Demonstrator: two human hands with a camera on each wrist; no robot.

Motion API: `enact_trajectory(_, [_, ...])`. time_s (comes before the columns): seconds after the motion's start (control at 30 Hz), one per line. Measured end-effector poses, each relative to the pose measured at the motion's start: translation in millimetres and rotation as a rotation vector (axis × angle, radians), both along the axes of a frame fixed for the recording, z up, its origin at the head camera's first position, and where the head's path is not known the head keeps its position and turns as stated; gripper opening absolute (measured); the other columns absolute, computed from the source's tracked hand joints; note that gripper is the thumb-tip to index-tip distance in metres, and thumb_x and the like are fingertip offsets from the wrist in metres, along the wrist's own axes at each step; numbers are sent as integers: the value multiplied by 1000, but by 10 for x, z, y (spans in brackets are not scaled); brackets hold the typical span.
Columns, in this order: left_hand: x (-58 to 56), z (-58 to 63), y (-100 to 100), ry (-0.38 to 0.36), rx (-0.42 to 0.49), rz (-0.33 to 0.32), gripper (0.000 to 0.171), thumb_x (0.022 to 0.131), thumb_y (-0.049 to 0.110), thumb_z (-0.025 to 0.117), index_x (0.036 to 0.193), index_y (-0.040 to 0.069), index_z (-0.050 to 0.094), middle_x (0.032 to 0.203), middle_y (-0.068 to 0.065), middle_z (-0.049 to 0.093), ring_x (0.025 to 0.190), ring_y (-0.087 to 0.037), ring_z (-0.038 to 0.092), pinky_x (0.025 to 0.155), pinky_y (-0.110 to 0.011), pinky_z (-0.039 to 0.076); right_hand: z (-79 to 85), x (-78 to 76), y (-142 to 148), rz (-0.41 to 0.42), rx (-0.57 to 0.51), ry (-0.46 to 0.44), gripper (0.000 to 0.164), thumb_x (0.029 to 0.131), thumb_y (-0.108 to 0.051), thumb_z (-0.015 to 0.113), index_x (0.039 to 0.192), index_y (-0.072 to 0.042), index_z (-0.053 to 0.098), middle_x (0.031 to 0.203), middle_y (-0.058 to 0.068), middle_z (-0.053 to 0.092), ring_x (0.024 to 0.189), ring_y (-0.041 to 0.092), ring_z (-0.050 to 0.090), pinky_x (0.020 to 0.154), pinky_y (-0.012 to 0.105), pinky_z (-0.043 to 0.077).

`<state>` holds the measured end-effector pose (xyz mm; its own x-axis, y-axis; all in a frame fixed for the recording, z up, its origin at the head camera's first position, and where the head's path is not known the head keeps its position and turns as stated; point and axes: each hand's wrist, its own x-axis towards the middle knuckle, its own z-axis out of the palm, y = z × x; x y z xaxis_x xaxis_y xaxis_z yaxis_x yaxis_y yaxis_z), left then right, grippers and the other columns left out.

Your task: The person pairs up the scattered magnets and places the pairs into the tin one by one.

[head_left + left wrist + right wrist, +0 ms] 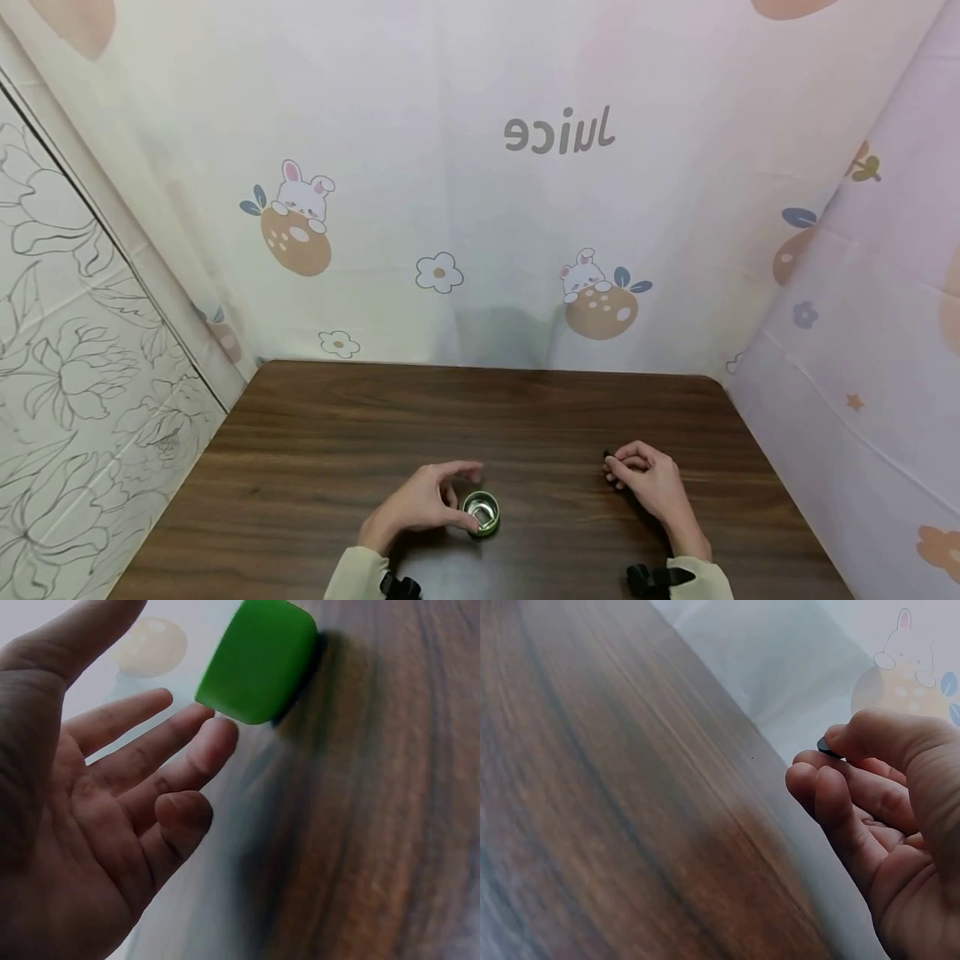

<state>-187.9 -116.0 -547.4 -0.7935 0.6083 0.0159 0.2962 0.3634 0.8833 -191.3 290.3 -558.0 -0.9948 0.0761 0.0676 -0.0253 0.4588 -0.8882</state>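
Note:
A small round green container (492, 523), shiny inside and uncovered at the top, stands on the brown wooden table (337, 417). My left hand (429, 502) is around its left side, thumb at the near rim and fingers spread beyond it. The left wrist view has the container's smooth green wall (262, 660) just past the fingertips, which do not grip it. Farther right, my right hand (651, 485) pinches a small black piece (828, 748) between thumb and index finger, above the table. Most of that piece is hidden by the fingers, so its kind cannot be told.
A pale curtain (450, 192) printed with rabbits, fruit and flowers hangs behind the table's far edge. More patterned cloth (862, 350) runs along the right, and a flower-line panel (82, 367) along the left. Black straps (652, 581) circle both wrists.

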Motion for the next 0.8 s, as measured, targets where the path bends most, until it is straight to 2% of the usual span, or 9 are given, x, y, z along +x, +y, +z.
enact_trajectory(0.2, [8,-78,-2,-6,1,-45,95,69,21,97,151,10,51,129,-3,68,68,0,63,65,-22,55,23,11,-49,-14,-27,-10,27,94,-24,78,99,0,66,84,11,78,69,19,73,64,30,59])
enact_trajectory(0.33, [9,-95,7,8,-22,-72,98,68,18,98,152,9,49,131,0,68,67,1,63,65,-21,55,4,6,-85,-19,-65,-8,26,94,-21,78,99,2,65,85,13,78,70,19,74,64,31,59])
enact_trajectory(0.47, [11,-85,14,-16,-37,-94,97,68,17,98,152,13,51,129,5,69,64,-1,63,59,-21,53,-26,-8,-118,6,-108,15,27,93,-18,78,104,3,65,87,16,78,72,20,75,65,32,60])
enact_trajectory(0.6, [5,-87,30,-57,-29,-102,89,70,16,97,149,16,56,93,8,76,55,-1,59,49,-20,48,-56,-15,-140,60,-109,53,32,95,-16,76,121,1,67,90,16,78,73,19,75,66,32,61])
enact_trajectory(0.7, [-1,-96,45,-78,-28,-98,79,72,15,95,144,16,62,66,9,71,47,0,54,45,-18,44,-69,-17,-163,96,-107,92,32,97,-13,73,124,2,68,91,18,77,73,19,74,65,32,60])
enact_trajectory(0.8, [-10,-112,51,-82,-24,-86,72,72,14,95,138,16,67,64,11,71,48,1,56,46,-17,43,-69,-25,-205,123,-128,122,27,97,-11,72,118,6,70,90,20,76,72,19,74,63,33,60])
